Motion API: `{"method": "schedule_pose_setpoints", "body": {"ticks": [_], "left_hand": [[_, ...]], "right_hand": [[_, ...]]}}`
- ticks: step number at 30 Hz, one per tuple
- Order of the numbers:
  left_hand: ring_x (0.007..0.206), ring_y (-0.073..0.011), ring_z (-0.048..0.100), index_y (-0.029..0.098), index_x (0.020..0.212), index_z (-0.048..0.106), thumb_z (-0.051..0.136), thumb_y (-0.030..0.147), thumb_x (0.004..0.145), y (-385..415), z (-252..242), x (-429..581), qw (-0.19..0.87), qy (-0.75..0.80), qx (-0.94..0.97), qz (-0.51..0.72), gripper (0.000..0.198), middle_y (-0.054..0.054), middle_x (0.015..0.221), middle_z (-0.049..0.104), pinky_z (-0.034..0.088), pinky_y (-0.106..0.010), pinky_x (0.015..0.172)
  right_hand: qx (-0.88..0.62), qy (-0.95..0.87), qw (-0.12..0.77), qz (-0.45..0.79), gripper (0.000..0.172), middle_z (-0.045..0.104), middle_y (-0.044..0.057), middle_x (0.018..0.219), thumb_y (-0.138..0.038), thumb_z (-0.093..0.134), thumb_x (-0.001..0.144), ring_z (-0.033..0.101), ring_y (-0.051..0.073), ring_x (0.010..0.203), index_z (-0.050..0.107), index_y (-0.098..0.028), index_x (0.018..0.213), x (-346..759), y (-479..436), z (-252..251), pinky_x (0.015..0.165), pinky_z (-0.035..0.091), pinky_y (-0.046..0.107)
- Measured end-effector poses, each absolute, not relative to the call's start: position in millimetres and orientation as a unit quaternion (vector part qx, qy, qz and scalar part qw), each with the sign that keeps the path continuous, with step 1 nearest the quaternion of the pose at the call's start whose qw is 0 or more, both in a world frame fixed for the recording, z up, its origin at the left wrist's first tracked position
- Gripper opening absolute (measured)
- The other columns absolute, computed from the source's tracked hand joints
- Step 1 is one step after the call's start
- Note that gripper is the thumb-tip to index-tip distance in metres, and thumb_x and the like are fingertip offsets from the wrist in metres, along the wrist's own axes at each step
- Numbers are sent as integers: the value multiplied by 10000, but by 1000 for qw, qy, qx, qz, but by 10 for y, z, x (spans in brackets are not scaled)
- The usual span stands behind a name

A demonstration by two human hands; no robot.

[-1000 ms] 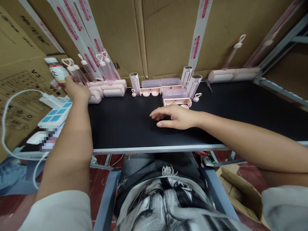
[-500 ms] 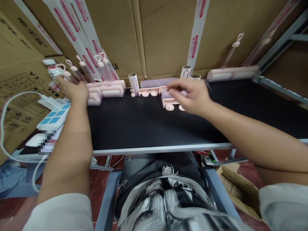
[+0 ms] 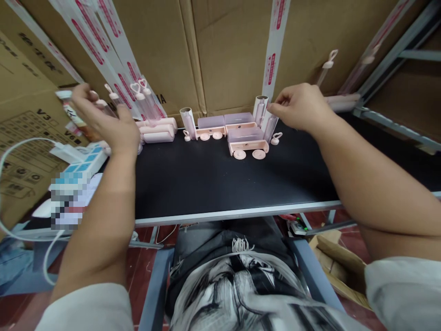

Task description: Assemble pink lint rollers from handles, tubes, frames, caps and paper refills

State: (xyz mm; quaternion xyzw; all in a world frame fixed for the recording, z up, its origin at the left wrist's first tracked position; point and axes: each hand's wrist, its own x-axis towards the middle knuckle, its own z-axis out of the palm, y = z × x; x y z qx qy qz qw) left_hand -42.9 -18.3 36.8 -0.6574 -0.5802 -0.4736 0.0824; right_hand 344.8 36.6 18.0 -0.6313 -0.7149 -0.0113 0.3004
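Observation:
My left hand (image 3: pixel 106 117) is raised at the left end of the black table, fingers and thumb apart, among clear tubes with pink caps and loop handles. One such tube (image 3: pixel 109 109) stands behind its palm; contact cannot be made out. Pink rounded pieces (image 3: pixel 157 131) lie right of that hand. My right hand (image 3: pixel 303 109) has thumb and fingers closed at the upper end of a clear tube (image 3: pixel 269 128). That tube leans at the right end of a pink wheeled carriage (image 3: pixel 248 146) topped by a lilac block (image 3: pixel 244 134). A pink loop-handled cap (image 3: pixel 276 138) lies beside it.
Behind are another wheeled carriage (image 3: pixel 211 132) and two upright tubes, one at left (image 3: pixel 188 122). A power strip (image 3: pixel 81 161) with a white cable and a bottle (image 3: pixel 69 103) are at left. Cardboard (image 3: pixel 227 55) walls the back; a metal frame (image 3: pixel 382 76) stands at right.
My right hand has moved right and up, from over the front carriage to the tube at its end. My left hand has shifted slightly right, its fingers rising.

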Motion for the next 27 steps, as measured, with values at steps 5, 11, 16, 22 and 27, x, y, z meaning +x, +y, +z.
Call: {"method": "schedule_pose_setpoints", "body": {"ticks": [5,11,16,22,27], "left_hand": [[1271,-326,655,235,1216,576,836,492,957,-81,130,-314,112,-554,-661,-493,448,-76,1126,704,533,-508,1033],[1076,-278,667,208,1241,614,738,454,962,246,-233,-442,201,-473,-647,-563,392,-112,1147,669,564,-505,1012],[990,-230,642,205,1228,645,684,635,1008,325,-288,-544,186,-444,-674,-561,485,-81,1102,648,557,-486,933],[952,-197,602,209,1208,649,548,818,1063,385,-315,-631,175,-440,-692,-544,635,-58,1074,632,535,-470,878],[967,-171,609,202,1225,635,507,701,1132,394,-356,-665,199,-454,-701,-512,523,-45,1095,654,566,-436,877]], "right_hand": [[-647,-708,281,-16,183,757,104,886,-331,792,929,492,165,753,709,-181,864,3470,419,149,789,421,371],[-633,-726,266,-14,205,765,120,945,-302,836,868,614,274,871,639,-250,890,3492,473,85,804,448,412],[-616,-742,263,3,171,761,143,955,-270,788,869,710,397,1003,623,-288,828,3492,476,62,886,539,524],[-610,-745,269,-4,191,760,172,960,-293,763,911,706,427,1031,599,-283,814,3524,516,30,896,553,573],[-617,-737,276,-14,169,782,193,977,-384,783,951,696,451,1075,733,-251,1044,3565,563,7,886,560,567]]}}
